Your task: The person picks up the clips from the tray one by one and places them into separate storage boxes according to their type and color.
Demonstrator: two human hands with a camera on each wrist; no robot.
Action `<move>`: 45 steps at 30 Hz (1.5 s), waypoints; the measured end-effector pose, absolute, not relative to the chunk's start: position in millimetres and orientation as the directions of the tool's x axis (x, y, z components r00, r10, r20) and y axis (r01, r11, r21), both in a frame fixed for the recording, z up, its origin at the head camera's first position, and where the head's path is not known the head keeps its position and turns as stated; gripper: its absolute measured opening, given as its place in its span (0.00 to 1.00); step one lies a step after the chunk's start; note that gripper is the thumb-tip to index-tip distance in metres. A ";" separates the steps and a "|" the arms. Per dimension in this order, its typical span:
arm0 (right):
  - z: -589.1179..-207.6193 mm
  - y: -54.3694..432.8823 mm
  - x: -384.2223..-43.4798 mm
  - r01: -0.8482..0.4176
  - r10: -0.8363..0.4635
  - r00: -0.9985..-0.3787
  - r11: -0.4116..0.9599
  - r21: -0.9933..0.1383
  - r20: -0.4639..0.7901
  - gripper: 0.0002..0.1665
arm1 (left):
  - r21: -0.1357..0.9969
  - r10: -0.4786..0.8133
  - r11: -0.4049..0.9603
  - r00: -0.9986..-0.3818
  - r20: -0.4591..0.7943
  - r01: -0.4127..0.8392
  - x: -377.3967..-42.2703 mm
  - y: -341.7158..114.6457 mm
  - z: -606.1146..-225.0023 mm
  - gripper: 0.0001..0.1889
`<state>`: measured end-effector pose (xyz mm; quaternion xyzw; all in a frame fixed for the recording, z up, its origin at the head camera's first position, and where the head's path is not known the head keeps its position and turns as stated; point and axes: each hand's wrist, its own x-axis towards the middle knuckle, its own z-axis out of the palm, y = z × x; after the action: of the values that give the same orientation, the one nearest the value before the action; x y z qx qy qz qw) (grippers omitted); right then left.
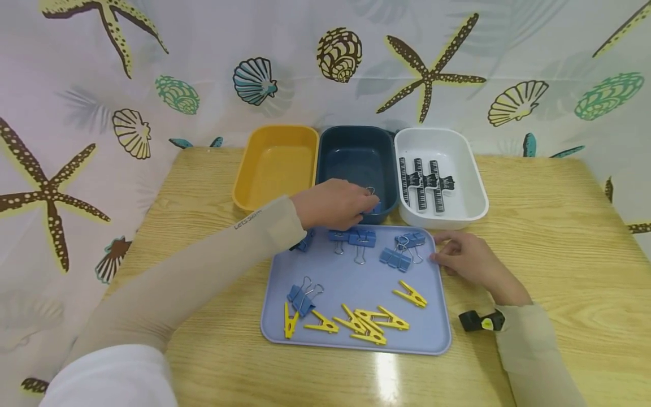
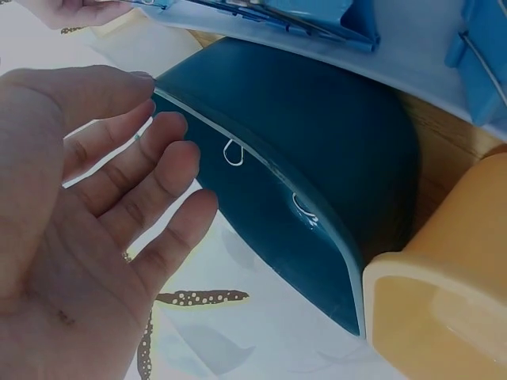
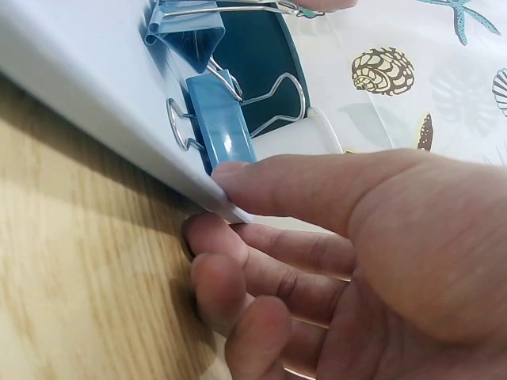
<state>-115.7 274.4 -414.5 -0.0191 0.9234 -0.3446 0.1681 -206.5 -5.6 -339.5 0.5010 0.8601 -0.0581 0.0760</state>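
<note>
My left hand (image 1: 333, 203) reaches over the near part of the dark blue bin (image 1: 353, 161), its fingers loosely bent. Nothing shows between thumb and fingers (image 2: 178, 162) in the left wrist view. Wire handles (image 2: 233, 152) of binder clips show inside that bin, and a blue binder clip (image 1: 377, 207) lies by the fingertips. At the upper right corner of the lavender tray (image 1: 346, 282), my right hand (image 1: 470, 259) pinches the rim, thumb above and fingers below. Blue binder clips (image 1: 395, 259) and yellow clothespins (image 1: 370, 325) lie scattered on the tray.
A yellow bin (image 1: 285, 164) stands left of the dark blue one. To its right, a white bin (image 1: 465, 192) holds three black-and-white patterned clips (image 1: 421, 183). All stand on a wooden table (image 1: 549, 237) before a shell-print curtain (image 1: 305, 34). A black strap (image 1: 480, 321) is at my right wrist.
</note>
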 end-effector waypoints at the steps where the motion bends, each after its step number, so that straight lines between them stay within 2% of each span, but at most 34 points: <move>1: -414.5 274.5 -115.7 0.084 -0.149 -0.942 0.762 -0.642 -0.301 0.27 | -0.019 0.852 0.491 -0.485 -0.195 0.871 -206.0 -5.9 -339.1 0.12; 12: -415.1 275.5 -115.2 0.079 -0.153 -0.942 0.766 -0.638 -0.300 0.26 | -0.010 0.842 0.497 -0.485 -0.236 0.868 -200.6 -13.5 -338.3 0.09; 28: -414.1 273.4 -114.9 0.078 -0.154 -0.941 0.770 -0.633 -0.303 0.28 | 0.020 0.836 0.512 -0.494 -0.238 0.859 -193.8 -19.4 -343.3 0.11; 37: -414.1 273.7 -114.5 0.078 -0.151 -0.943 0.765 -0.639 -0.297 0.27 | -0.001 0.839 0.504 -0.490 -0.237 0.863 -191.9 -21.8 -346.3 0.10; 45: -413.9 274.1 -114.4 0.076 -0.155 -0.942 0.764 -0.641 -0.296 0.26 | -0.036 0.817 0.514 -0.502 -0.284 0.857 -190.7 -20.9 -349.4 0.08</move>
<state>-114.4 274.1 -413.9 -0.0213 0.9240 -0.3429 0.1682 -190.7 -20.9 -349.4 0.4851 0.8624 -0.0863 0.1162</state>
